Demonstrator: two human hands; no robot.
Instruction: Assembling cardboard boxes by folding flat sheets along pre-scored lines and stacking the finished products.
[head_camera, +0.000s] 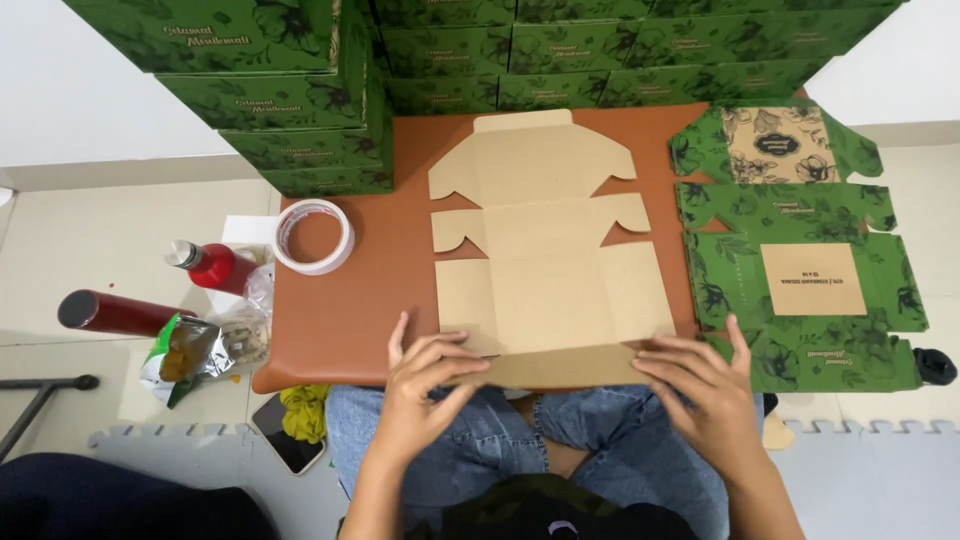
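Hands (560, 395) on flat carton (545, 255), tape roll (313, 236) beside.

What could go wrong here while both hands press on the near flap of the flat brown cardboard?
1. The left hand and right hand press unevenly, so the cardboard blank may crease crookedly.
2. The blank overhangs the brown table edge and might slide toward the lap.
3. It might push against the printed green blanks beside it.

Flat brown box blank (545, 270), near flap folded up.
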